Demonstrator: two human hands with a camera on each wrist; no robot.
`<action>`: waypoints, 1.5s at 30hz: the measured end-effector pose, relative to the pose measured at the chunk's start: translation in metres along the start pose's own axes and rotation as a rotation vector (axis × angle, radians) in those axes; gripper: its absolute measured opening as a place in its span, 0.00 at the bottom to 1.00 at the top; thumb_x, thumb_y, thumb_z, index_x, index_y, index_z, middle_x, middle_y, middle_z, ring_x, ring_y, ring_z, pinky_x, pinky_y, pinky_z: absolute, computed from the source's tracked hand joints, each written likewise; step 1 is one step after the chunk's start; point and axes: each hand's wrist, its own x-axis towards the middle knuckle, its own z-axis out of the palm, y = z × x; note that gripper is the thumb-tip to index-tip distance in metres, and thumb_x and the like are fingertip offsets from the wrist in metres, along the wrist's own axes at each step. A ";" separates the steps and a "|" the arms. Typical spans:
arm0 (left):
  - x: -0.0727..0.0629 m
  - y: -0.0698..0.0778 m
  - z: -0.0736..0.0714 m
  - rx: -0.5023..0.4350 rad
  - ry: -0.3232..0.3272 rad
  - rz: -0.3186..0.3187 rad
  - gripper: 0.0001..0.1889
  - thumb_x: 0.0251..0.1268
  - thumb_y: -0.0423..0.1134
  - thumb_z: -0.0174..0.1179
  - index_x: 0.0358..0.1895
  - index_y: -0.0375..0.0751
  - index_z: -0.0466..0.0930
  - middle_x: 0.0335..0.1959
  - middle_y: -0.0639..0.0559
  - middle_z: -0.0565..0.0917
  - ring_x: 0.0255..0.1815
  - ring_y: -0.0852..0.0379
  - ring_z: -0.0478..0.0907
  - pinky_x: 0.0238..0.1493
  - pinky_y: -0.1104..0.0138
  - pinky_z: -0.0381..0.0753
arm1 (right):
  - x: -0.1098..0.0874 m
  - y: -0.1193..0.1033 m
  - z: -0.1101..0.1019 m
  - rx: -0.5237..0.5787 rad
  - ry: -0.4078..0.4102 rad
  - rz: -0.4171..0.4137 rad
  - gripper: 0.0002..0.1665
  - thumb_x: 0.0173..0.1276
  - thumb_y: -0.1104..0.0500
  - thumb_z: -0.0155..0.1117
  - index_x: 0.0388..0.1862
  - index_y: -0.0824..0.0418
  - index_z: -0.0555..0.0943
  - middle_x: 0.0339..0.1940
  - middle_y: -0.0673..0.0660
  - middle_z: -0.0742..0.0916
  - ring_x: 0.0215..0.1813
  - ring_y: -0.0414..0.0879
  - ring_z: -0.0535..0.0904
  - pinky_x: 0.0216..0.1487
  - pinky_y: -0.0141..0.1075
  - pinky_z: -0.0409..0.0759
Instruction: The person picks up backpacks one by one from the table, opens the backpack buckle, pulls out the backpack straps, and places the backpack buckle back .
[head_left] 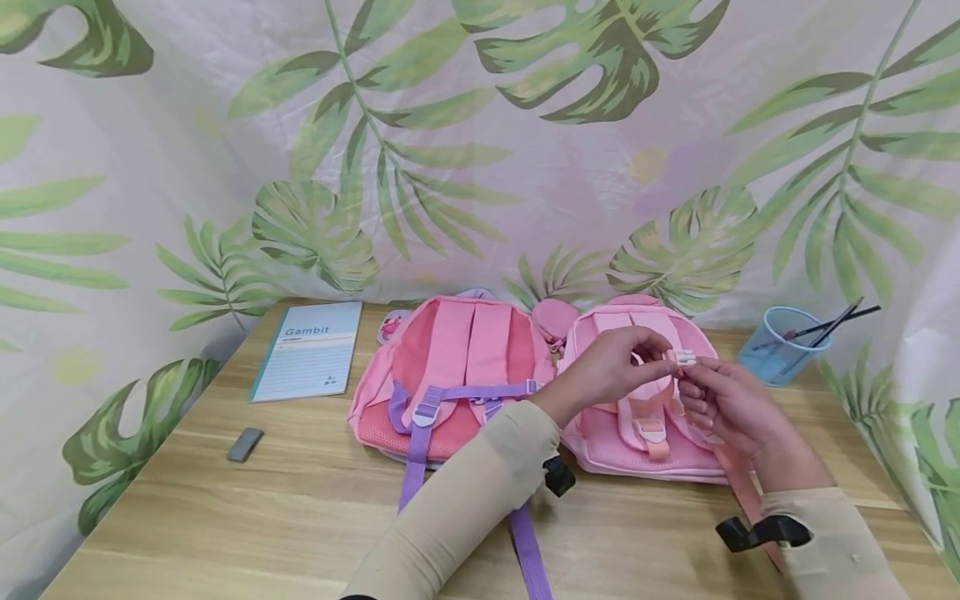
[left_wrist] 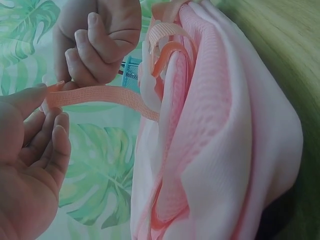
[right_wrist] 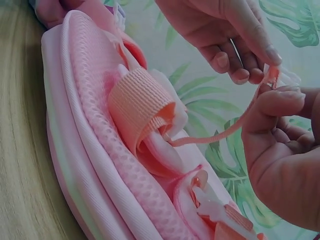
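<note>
A pink backpack with peach webbing straps lies straps-up on the right of the table. Above it, both hands meet at a small white plastic buckle on the chest strap. My left hand pinches the buckle's strap end between thumb and fingers. From the other side, my right hand pinches the buckle with thumb and forefinger, its other fingers curled. The peach strap runs from the buckle back to the shoulder strap. In the right wrist view, fingertips cover much of the buckle.
A second pink backpack with purple straps lies left, partly behind the left forearm. A round pink pouch sits between the bags. Further left are a notebook and a grey eraser. A blue mesh pen cup stands right.
</note>
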 end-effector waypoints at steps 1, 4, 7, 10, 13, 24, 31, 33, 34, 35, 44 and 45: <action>0.000 0.000 0.000 0.001 -0.004 -0.001 0.11 0.78 0.43 0.68 0.54 0.42 0.87 0.40 0.55 0.87 0.41 0.71 0.79 0.46 0.82 0.75 | 0.000 0.000 0.001 -0.004 0.013 -0.001 0.19 0.91 0.58 0.45 0.47 0.57 0.84 0.28 0.47 0.78 0.27 0.46 0.57 0.26 0.30 0.61; 0.000 0.000 -0.001 -0.004 -0.016 0.001 0.10 0.78 0.43 0.68 0.52 0.42 0.87 0.39 0.56 0.87 0.40 0.70 0.78 0.44 0.82 0.75 | 0.000 0.000 0.003 -0.016 0.039 -0.009 0.18 0.91 0.58 0.46 0.46 0.57 0.84 0.28 0.47 0.79 0.27 0.45 0.58 0.26 0.28 0.67; 0.000 0.000 -0.001 -0.005 -0.020 0.004 0.10 0.78 0.43 0.68 0.52 0.42 0.87 0.38 0.56 0.86 0.39 0.71 0.78 0.44 0.82 0.75 | 0.000 0.000 0.004 -0.023 0.034 -0.023 0.20 0.91 0.59 0.44 0.45 0.57 0.85 0.28 0.48 0.80 0.27 0.46 0.59 0.26 0.30 0.64; 0.000 -0.001 -0.001 -0.014 -0.014 0.008 0.09 0.79 0.43 0.67 0.52 0.42 0.87 0.39 0.56 0.87 0.40 0.70 0.78 0.44 0.82 0.75 | -0.001 -0.001 0.002 -0.005 0.011 -0.025 0.23 0.92 0.60 0.42 0.46 0.57 0.86 0.29 0.48 0.81 0.28 0.47 0.58 0.28 0.34 0.58; 0.000 -0.002 0.000 -0.024 -0.007 0.008 0.09 0.79 0.43 0.66 0.52 0.42 0.87 0.40 0.56 0.87 0.40 0.70 0.78 0.45 0.82 0.76 | -0.002 -0.001 0.001 0.017 -0.013 -0.018 0.22 0.91 0.60 0.43 0.47 0.57 0.87 0.29 0.48 0.80 0.29 0.47 0.57 0.30 0.36 0.56; -0.001 0.000 0.000 -0.029 -0.042 -0.006 0.08 0.79 0.41 0.67 0.51 0.42 0.87 0.38 0.56 0.86 0.39 0.70 0.78 0.44 0.81 0.75 | -0.001 0.000 -0.001 -0.053 -0.026 -0.051 0.21 0.90 0.63 0.43 0.49 0.56 0.87 0.32 0.48 0.82 0.28 0.42 0.70 0.30 0.28 0.74; -0.001 -0.001 0.001 -0.007 -0.046 -0.012 0.07 0.78 0.41 0.67 0.50 0.42 0.87 0.38 0.56 0.86 0.39 0.70 0.78 0.43 0.81 0.75 | -0.001 -0.003 -0.001 -0.007 -0.067 -0.033 0.30 0.92 0.58 0.35 0.46 0.59 0.88 0.32 0.49 0.87 0.29 0.40 0.76 0.29 0.30 0.76; -0.001 -0.001 0.000 0.003 -0.043 -0.005 0.07 0.78 0.41 0.68 0.50 0.43 0.88 0.38 0.56 0.86 0.38 0.70 0.78 0.43 0.81 0.75 | -0.001 -0.005 -0.001 0.007 -0.061 -0.020 0.32 0.93 0.54 0.34 0.45 0.59 0.88 0.32 0.49 0.89 0.29 0.39 0.78 0.29 0.30 0.77; -0.001 -0.001 0.000 0.007 -0.042 -0.002 0.07 0.78 0.41 0.68 0.50 0.43 0.88 0.38 0.56 0.86 0.38 0.70 0.78 0.43 0.81 0.75 | -0.002 -0.006 -0.001 -0.012 -0.043 -0.013 0.32 0.93 0.52 0.35 0.44 0.59 0.89 0.32 0.49 0.89 0.29 0.39 0.79 0.28 0.30 0.77; -0.001 -0.001 0.000 0.014 -0.042 0.002 0.07 0.78 0.41 0.68 0.50 0.43 0.88 0.38 0.56 0.86 0.38 0.70 0.78 0.43 0.81 0.75 | -0.002 -0.007 0.000 -0.043 -0.020 -0.007 0.32 0.93 0.51 0.37 0.44 0.58 0.89 0.31 0.49 0.88 0.29 0.39 0.79 0.28 0.30 0.77; 0.001 -0.003 0.007 0.025 -0.070 -0.015 0.12 0.75 0.41 0.70 0.55 0.41 0.86 0.41 0.55 0.87 0.40 0.71 0.78 0.45 0.82 0.75 | -0.005 -0.010 0.006 -0.262 0.145 0.003 0.22 0.91 0.54 0.48 0.37 0.54 0.85 0.26 0.47 0.80 0.25 0.40 0.72 0.25 0.29 0.74; 0.001 -0.004 0.009 0.032 -0.079 -0.026 0.14 0.75 0.42 0.71 0.57 0.41 0.86 0.42 0.55 0.87 0.41 0.70 0.79 0.46 0.82 0.75 | -0.005 -0.010 0.006 -0.250 0.141 0.001 0.23 0.91 0.54 0.47 0.36 0.54 0.85 0.26 0.47 0.79 0.25 0.40 0.71 0.24 0.29 0.74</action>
